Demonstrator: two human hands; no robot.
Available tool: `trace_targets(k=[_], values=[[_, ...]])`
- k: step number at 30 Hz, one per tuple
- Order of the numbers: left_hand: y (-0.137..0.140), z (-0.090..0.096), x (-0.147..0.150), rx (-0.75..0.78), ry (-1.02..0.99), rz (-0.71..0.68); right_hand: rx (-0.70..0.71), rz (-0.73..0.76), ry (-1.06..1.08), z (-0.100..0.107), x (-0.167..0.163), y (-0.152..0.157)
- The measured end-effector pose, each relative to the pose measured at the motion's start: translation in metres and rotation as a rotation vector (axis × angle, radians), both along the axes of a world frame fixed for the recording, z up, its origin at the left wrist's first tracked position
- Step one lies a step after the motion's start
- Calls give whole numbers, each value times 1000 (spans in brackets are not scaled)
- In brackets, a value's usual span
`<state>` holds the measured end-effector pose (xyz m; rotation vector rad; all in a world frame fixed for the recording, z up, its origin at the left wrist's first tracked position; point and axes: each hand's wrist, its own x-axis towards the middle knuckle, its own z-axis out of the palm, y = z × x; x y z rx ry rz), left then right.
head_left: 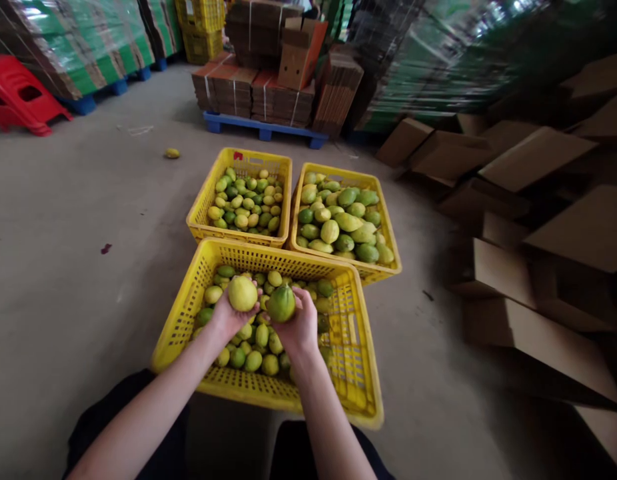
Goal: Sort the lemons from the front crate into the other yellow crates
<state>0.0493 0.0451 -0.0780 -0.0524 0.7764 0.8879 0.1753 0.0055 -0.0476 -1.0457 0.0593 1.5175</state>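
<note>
My left hand (pixel 229 319) cups a large pale-yellow lemon (pixel 242 294). Close to its right, my right hand (pixel 299 325) is closed round a dark-green lemon (pixel 281 304) with ridges near its top. Both hands hover above the front yellow crate (pixel 366 357), whose wall is full of slots. Many small green and yellow lemons (pixel 253 361) lie inside it, partly hidden by my hands and forearms.
Behind stand two more yellow crates: the left one (pixel 197 215) holds small lemons, the right one (pixel 392 257) larger green-yellow fruit. A loose yellow fruit (pixel 172 153) lies on the floor. Cardboard boxes (pixel 553 347) crowd the right, and a blue pallet (pixel 266 128) bears flattened cartons.
</note>
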Motion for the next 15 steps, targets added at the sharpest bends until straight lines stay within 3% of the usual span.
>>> trace_targets(k=[6, 15], values=[[4, 20, -5, -115, 11, 101, 13, 77, 65, 11, 3, 0], [0, 26, -4, -186, -88, 54, -74, 18, 150, 20, 2, 5]])
